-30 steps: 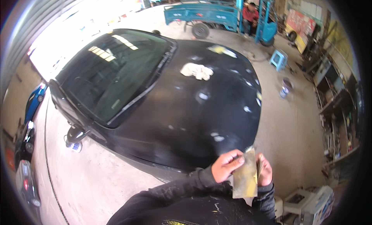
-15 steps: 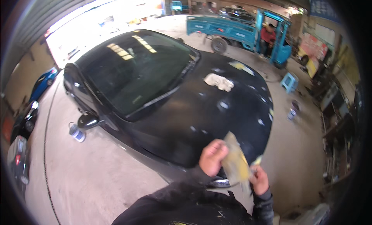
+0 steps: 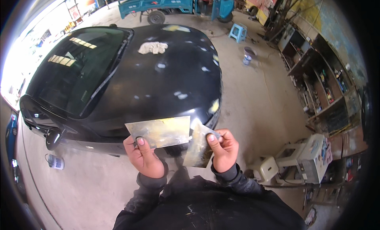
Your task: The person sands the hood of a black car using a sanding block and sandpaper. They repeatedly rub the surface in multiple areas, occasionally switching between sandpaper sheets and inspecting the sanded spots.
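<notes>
Between thumb and fingers, my left hand (image 3: 145, 158) grips a flat metal putty spreader (image 3: 162, 131), its face smeared with yellowish filler. My right hand (image 3: 225, 150) pinches a second metal putty spreader (image 3: 196, 150), which is tilted and has filler and dark grime on it. The near ends of the two spreaders are close together; I cannot tell whether they touch. Just beyond them is the hood of a black car (image 3: 130, 79), with pale and yellow filler spots on it. A crumpled whitish cloth (image 3: 153, 47) lies on the hood.
A bucket (image 3: 55, 162) stands on the floor at the left, another container (image 3: 247, 57) beyond the car. A blue stool (image 3: 238, 32) and a teal cargo vehicle (image 3: 170, 4) are farther off, with a person beside its cab. Cluttered shelves (image 3: 322, 83) and a pale cabinet-like box (image 3: 304, 158) line the right.
My view has swung right and down. The spreaders, overlapping or close together before, are now held apart side by side. My left hand has moved left, turning its spreader nearly level.
</notes>
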`<action>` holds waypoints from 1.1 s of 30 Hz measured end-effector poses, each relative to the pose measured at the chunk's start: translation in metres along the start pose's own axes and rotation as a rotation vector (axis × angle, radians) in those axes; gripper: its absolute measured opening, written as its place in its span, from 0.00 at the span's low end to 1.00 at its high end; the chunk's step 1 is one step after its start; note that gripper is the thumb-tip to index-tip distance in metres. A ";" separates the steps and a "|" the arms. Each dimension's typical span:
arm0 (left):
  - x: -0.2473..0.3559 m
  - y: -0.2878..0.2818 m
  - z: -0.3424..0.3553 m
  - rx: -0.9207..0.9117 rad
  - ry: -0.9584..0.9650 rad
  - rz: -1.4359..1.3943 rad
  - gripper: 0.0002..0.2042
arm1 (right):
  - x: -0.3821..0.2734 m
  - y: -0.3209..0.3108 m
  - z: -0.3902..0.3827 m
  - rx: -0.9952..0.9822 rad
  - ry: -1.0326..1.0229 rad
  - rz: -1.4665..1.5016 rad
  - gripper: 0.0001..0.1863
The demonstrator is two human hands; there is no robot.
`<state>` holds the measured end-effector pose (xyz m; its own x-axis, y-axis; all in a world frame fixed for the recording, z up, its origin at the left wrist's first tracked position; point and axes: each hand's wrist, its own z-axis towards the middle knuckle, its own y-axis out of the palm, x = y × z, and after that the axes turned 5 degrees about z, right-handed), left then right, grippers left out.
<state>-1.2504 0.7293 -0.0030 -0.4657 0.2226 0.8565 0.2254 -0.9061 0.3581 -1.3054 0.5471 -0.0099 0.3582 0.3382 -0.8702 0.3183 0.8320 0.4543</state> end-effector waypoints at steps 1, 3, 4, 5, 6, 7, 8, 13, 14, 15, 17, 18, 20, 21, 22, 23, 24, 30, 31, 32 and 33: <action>0.002 -0.001 -0.013 -0.010 0.008 0.029 0.12 | 0.002 -0.004 -0.009 0.012 0.015 0.020 0.04; 0.008 -0.006 -0.034 -0.035 0.024 0.037 0.12 | 0.004 -0.009 -0.026 0.041 0.048 0.016 0.03; 0.011 -0.008 -0.042 0.001 0.019 0.074 0.13 | 0.005 -0.011 -0.034 0.051 0.057 0.029 0.04; 0.015 -0.010 -0.050 0.024 0.023 0.089 0.13 | 0.005 -0.012 -0.043 0.067 0.061 0.046 0.04; 0.020 -0.014 -0.055 0.004 0.060 0.077 0.13 | 0.003 -0.012 -0.051 0.083 0.045 0.067 0.05; 0.024 -0.017 -0.060 0.071 0.013 0.105 0.14 | 0.002 -0.011 -0.058 0.100 0.021 0.094 0.06; 0.031 -0.021 -0.062 0.095 -0.002 0.106 0.14 | 0.000 -0.008 -0.062 0.121 -0.001 0.131 0.06; 0.047 -0.041 -0.061 0.182 0.020 0.098 0.17 | -0.002 0.017 -0.078 0.080 -0.054 0.142 0.07; 0.049 -0.048 -0.059 0.182 0.036 0.103 0.17 | 0.000 0.024 -0.079 0.076 -0.055 0.136 0.07; 0.051 -0.056 -0.057 0.182 0.050 0.107 0.18 | 0.002 0.031 -0.080 0.078 -0.053 0.130 0.07; 0.054 -0.076 -0.053 0.160 0.063 0.092 0.17 | 0.010 0.048 -0.087 0.033 -0.046 0.123 0.06; 0.054 -0.088 -0.050 0.137 0.087 0.070 0.17 | 0.015 0.058 -0.091 0.013 -0.038 0.117 0.06; 0.055 -0.112 -0.041 0.115 0.150 0.120 0.16 | 0.030 0.084 -0.098 0.000 -0.046 0.111 0.07; 0.055 -0.127 -0.036 0.089 0.194 0.140 0.16 | 0.039 0.099 -0.102 0.006 -0.044 0.094 0.07; 0.058 -0.144 -0.032 0.048 0.181 0.100 0.15 | 0.048 0.114 -0.105 -0.022 -0.035 0.120 0.07; 0.061 -0.162 -0.027 0.032 0.175 0.135 0.15 | 0.058 0.129 -0.109 -0.041 -0.024 0.131 0.07; 0.063 -0.181 -0.021 0.015 0.169 0.168 0.15 | 0.067 0.146 -0.114 -0.053 -0.025 0.140 0.07; 0.076 -0.303 0.032 -0.224 0.163 0.533 0.11 | 0.123 0.250 -0.145 -0.049 -0.090 0.042 0.07; 0.078 -0.322 0.039 -0.314 0.148 0.582 0.11 | 0.130 0.262 -0.145 -0.027 -0.115 0.002 0.06; 0.079 -0.339 0.046 -0.411 0.134 0.619 0.10 | 0.136 0.272 -0.144 -0.009 -0.130 0.023 0.06; 0.080 -0.354 0.053 -0.512 0.121 0.654 0.09 | 0.140 0.281 -0.141 0.034 -0.147 0.013 0.06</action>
<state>-1.3221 1.0874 -0.0416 -0.4719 -0.4178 0.7764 0.0790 -0.8971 -0.4347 -1.2894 0.8902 -0.0309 0.4862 0.2787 -0.8282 0.3414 0.8118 0.4736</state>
